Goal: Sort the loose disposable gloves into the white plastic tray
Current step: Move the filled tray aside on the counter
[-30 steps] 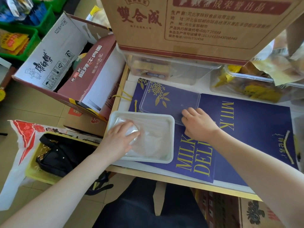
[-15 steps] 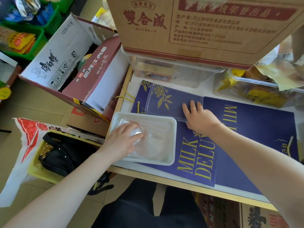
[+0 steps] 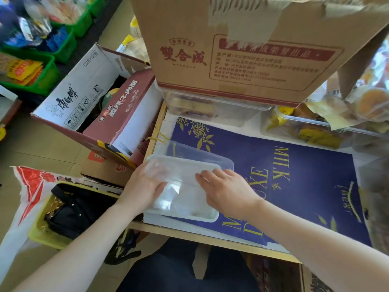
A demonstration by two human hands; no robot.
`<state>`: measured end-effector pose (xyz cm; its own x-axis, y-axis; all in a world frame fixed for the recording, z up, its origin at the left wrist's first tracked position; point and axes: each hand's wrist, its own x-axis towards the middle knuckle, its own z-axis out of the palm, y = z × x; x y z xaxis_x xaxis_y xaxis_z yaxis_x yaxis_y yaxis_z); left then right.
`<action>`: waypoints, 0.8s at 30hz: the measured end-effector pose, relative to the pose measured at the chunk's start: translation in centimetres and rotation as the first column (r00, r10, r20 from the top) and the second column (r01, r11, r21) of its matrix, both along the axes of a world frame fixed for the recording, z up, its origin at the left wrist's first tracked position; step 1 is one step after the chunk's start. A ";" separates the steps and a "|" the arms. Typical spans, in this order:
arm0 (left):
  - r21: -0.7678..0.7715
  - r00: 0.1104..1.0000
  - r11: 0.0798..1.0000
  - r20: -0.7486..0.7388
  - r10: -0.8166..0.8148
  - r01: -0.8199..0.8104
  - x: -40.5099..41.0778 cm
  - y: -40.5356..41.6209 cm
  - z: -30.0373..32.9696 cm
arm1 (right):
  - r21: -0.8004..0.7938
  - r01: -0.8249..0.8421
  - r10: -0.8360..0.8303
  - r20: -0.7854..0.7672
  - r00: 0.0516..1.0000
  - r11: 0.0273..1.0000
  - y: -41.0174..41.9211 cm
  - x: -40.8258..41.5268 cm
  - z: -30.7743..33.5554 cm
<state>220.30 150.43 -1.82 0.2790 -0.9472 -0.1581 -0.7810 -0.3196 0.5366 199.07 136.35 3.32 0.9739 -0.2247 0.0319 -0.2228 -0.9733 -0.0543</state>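
Both hands work at the white tray [image 3: 212, 219] near the tabletop's front edge: left hand [image 3: 143, 184] presses the gloves [image 3: 181, 192] down, right hand [image 3: 227, 186] lowers the clear lid [image 3: 189, 152], fingers spread. I judge closing comes next, needing aligned rims.

The white plastic tray [image 3: 212, 218] looks smooth and faintly glossy; the gloves [image 3: 183, 199] in it are thin, filmy clear plastic; the clear lid [image 3: 210, 158] at its 12 o'clock is glossy; the navy paper bag [image 3: 305, 186] beneath is matt; the brown carton [image 3: 242, 49] at 12 o'clock is dull corrugated cardboard.
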 end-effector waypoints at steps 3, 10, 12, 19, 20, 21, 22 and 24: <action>-0.058 0.991 0.990 -0.020 0.129 -0.130 -0.1 2.9 0.5 | 0.023 -0.101 0.100 0.031 0.994 0.995 1.1 0.5 -0.3; 0.045 0.856 0.936 -0.393 0.337 -0.348 -0.8 4.2 0.6 | 0.037 -0.243 0.244 -0.044 0.969 0.969 1.9 0.3 -1.1; 0.033 0.843 0.945 -0.442 0.306 -0.325 -0.3 4.0 0.2 | 0.086 -0.237 0.245 -0.109 0.963 0.968 1.9 0.2 -0.9; 0.294 0.708 0.872 -0.510 0.489 -0.391 0.2 2.8 1.8 | 0.310 -0.213 0.271 -0.158 0.950 0.927 2.6 -1.2 -1.8; 0.330 0.758 0.878 -0.454 0.469 -0.346 0.1 2.5 1.9 | 0.289 -0.168 0.182 -0.022 0.983 0.943 2.4 -1.4 -2.2; 0.357 0.785 0.871 -0.404 0.469 -0.337 0.1 2.2 2.0 | 0.256 -0.052 0.033 0.077 0.996 0.965 2.1 -1.3 -2.5; 0.365 0.805 0.871 -0.373 0.461 -0.330 0.1 1.9 1.7 | 0.267 0.136 -0.175 0.130 0.976 0.954 1.7 -1.2 -2.8; 0.360 0.798 0.869 -0.380 0.468 -0.338 -0.4 1.2 1.7 | 0.447 0.579 -0.648 0.003 0.762 0.682 0.9 -0.6 -2.9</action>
